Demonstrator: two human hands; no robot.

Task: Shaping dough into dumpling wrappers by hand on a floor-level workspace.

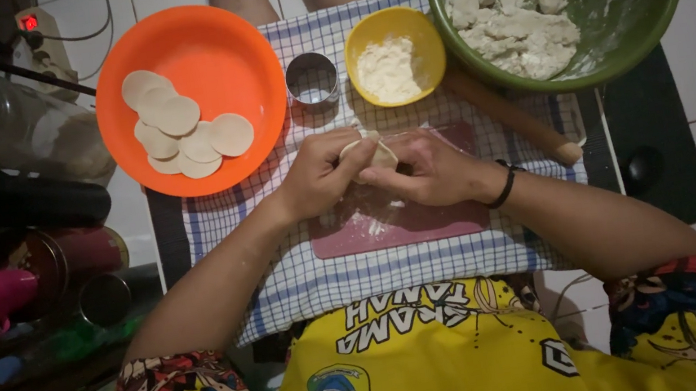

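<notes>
White tiled floor, checked cloth (305, 274); left hand (320, 175) and right hand (427, 173) fingers pinched on dough piece (374, 154) above pink board (406, 223), near cloth's centre.

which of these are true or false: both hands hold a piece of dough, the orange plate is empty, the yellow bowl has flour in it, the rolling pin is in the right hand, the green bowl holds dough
1. Both hands hold a piece of dough. True: the left hand and right hand pinch the dough piece.
2. The orange plate is empty. False: dough rounds lie on it.
3. The yellow bowl has flour in it. True.
4. The rolling pin is in the right hand. False: it lies on the checked cloth.
5. The green bowl holds dough. True.
</notes>
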